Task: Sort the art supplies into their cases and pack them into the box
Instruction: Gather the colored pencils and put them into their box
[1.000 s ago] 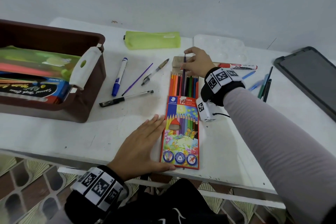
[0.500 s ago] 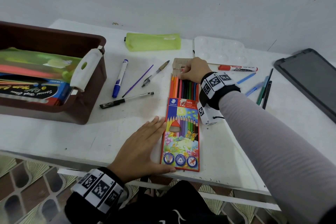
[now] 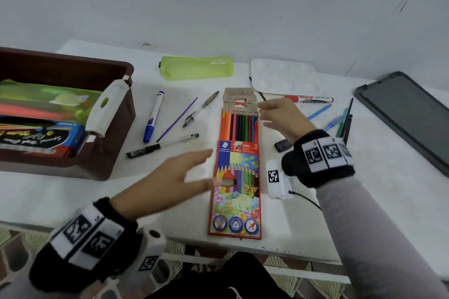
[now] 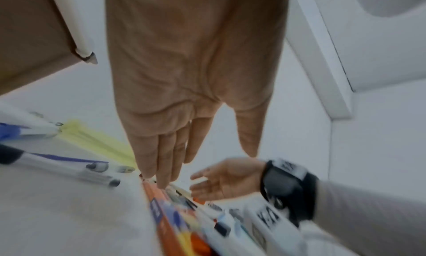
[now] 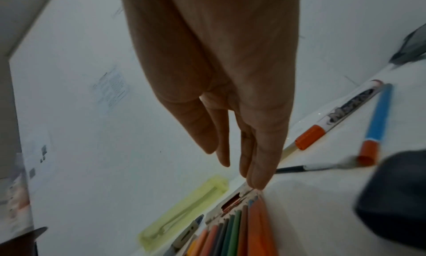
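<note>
Flat cardboard coloured-pencil case (image 3: 235,189) lies mid-worktop (image 3: 364,201), flap open at far end, pencils racked inside. Left hand (image 3: 177,177) and right hand (image 3: 283,116) hover either side, fingers straight, empty, likely poised to shut it. Brown plastic box (image 3: 107,153) waits left.

left hand (image 3: 179,172): blurred by motion
brown box (image 3: 73,114): left part cut by the edge
tablet (image 3: 410,114): right side cut off

Straight fingers (image 4: 147,156) above pencil case (image 4: 166,221)
</note>
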